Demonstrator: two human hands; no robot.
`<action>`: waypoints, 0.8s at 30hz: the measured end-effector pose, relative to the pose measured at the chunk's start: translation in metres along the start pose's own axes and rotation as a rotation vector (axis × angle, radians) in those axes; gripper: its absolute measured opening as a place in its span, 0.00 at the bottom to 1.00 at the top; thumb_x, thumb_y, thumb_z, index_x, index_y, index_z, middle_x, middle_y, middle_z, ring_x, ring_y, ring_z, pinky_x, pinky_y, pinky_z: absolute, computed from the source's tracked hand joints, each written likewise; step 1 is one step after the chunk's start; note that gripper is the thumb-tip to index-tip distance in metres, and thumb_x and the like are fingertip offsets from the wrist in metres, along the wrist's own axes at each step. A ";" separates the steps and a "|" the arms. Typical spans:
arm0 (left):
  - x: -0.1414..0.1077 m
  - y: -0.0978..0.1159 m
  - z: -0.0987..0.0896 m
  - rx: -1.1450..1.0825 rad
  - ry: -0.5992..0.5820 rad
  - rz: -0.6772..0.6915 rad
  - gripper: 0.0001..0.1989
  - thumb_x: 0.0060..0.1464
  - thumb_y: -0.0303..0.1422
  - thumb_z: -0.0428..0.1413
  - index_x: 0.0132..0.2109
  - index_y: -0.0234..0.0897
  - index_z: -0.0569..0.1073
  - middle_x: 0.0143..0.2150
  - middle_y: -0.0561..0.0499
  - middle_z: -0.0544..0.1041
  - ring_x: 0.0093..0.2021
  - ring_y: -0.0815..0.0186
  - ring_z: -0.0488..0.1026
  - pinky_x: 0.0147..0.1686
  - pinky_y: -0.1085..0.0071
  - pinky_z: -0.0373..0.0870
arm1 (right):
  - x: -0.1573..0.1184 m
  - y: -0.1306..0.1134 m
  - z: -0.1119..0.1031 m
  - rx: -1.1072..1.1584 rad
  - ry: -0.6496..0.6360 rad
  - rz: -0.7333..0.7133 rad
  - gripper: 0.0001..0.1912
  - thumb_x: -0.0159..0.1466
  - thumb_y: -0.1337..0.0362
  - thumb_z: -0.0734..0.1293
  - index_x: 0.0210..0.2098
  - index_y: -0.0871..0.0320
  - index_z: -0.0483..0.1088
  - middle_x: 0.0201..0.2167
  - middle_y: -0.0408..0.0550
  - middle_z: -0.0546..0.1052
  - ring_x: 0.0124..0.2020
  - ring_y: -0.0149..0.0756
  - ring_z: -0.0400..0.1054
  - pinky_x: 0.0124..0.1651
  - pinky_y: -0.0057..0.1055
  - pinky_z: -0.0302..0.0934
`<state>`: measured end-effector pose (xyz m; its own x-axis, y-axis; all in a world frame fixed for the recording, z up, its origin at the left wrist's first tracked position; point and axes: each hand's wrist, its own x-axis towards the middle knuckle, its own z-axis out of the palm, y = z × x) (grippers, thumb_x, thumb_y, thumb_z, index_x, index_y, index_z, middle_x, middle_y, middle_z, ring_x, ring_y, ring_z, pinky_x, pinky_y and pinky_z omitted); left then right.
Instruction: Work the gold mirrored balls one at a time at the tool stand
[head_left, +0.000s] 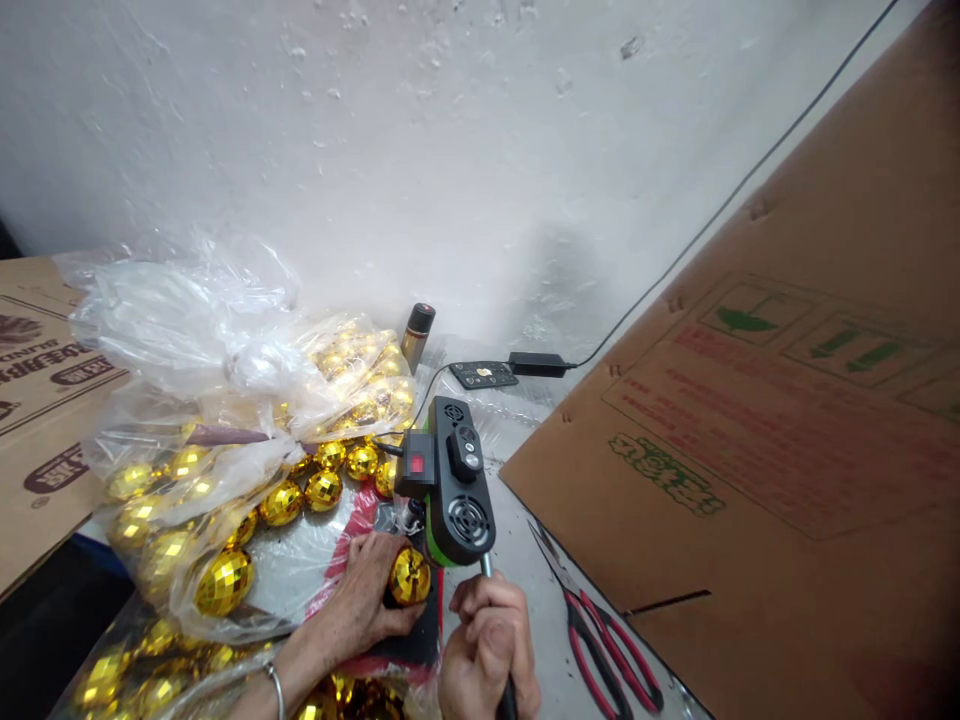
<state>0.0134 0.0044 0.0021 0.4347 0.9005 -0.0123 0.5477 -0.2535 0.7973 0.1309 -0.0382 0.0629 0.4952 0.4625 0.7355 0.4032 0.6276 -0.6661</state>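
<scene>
My left hand [367, 597], a bracelet at its wrist, is closed around a small gold mirror-faceted ball [409, 577]. The fingers curl behind the ball and the thumb lies below it. To its right, my right hand [491, 640] forms a fist around a black-handled tool [508, 700]. A metal shaft rises from that fist, and its tip is hidden behind a black device [459, 480] with two round grilles. The device stands just above both hands. Under the ball lies a dark flat surface with red edges, mostly covered.
Clear plastic bags [255, 360] of gold balls fill the left side. Red-handled scissors [600, 640] lie at right beside a large cardboard box [750, 420]. A remote control [484, 374], a black adapter [538, 364] with its cable and a dark-capped bottle [418, 335] are near the wall.
</scene>
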 end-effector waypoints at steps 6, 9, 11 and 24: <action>0.001 0.002 -0.002 0.002 0.013 0.004 0.24 0.50 0.30 0.65 0.55 0.39 0.73 0.55 0.41 0.77 0.57 0.44 0.71 0.60 0.48 0.66 | -0.006 0.001 0.008 -0.017 0.077 -0.066 0.22 0.78 0.64 0.55 0.25 0.55 0.59 0.26 0.37 0.64 0.26 0.30 0.59 0.37 0.32 0.58; 0.000 0.001 -0.002 -0.003 0.021 0.018 0.26 0.50 0.30 0.66 0.57 0.40 0.73 0.55 0.42 0.77 0.57 0.45 0.72 0.60 0.48 0.67 | -0.013 0.010 0.006 -0.051 0.063 -0.094 0.23 0.79 0.64 0.54 0.26 0.55 0.58 0.27 0.37 0.65 0.27 0.30 0.61 0.40 0.33 0.60; 0.000 -0.002 -0.001 -0.009 0.032 0.025 0.27 0.50 0.31 0.67 0.58 0.40 0.73 0.55 0.42 0.77 0.57 0.45 0.72 0.60 0.48 0.68 | -0.015 0.017 0.000 -0.081 0.020 -0.126 0.23 0.79 0.62 0.56 0.26 0.55 0.61 0.28 0.38 0.68 0.29 0.30 0.64 0.42 0.34 0.62; -0.037 -0.025 0.002 0.031 0.125 0.163 0.42 0.48 0.48 0.76 0.66 0.43 0.72 0.66 0.36 0.74 0.66 0.38 0.70 0.64 0.39 0.69 | 0.065 -0.052 -0.006 -0.122 -0.121 0.101 0.27 0.76 0.56 0.65 0.21 0.54 0.60 0.20 0.39 0.65 0.25 0.30 0.66 0.29 0.28 0.56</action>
<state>-0.0149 -0.0234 -0.0191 0.4281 0.8832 0.1918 0.5004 -0.4083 0.7635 0.1467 -0.0447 0.1446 0.4444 0.5958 0.6690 0.4503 0.4970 -0.7417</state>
